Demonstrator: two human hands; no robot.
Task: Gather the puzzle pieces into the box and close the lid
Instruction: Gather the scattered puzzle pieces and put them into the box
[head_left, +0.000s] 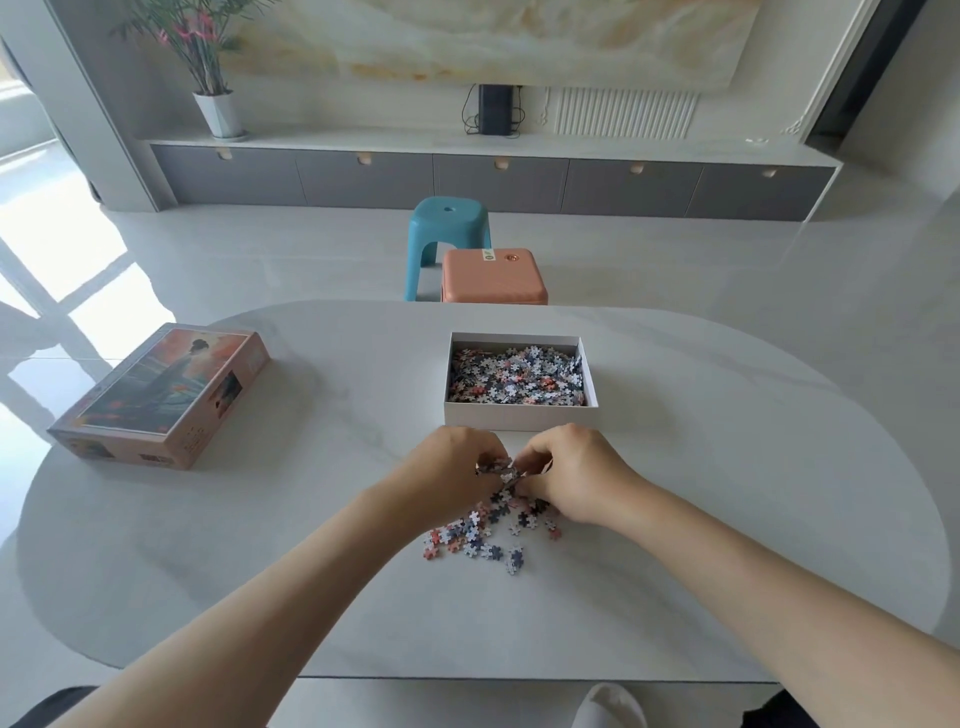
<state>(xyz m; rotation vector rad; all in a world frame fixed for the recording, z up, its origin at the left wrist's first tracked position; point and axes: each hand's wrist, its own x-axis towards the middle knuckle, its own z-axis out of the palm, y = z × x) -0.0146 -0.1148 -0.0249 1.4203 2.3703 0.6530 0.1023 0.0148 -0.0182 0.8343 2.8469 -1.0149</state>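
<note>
A white open box (519, 417) stands mid-table, holding several puzzle pieces (514, 375). Its lid (161, 395), printed with a picture, lies at the table's left edge. Just in front of the box, my left hand (457, 467) and my right hand (576, 473) are cupped together around a clump of puzzle pieces (501, 470), fingers curled on them. More loose pieces (483, 535) lie scattered on the table under and behind my hands.
The white oval table (727, 493) carries everything. Beyond its far edge stand a teal stool (449, 228) and an orange stool (493, 275). A low grey cabinet with a potted plant (208, 57) runs along the back wall.
</note>
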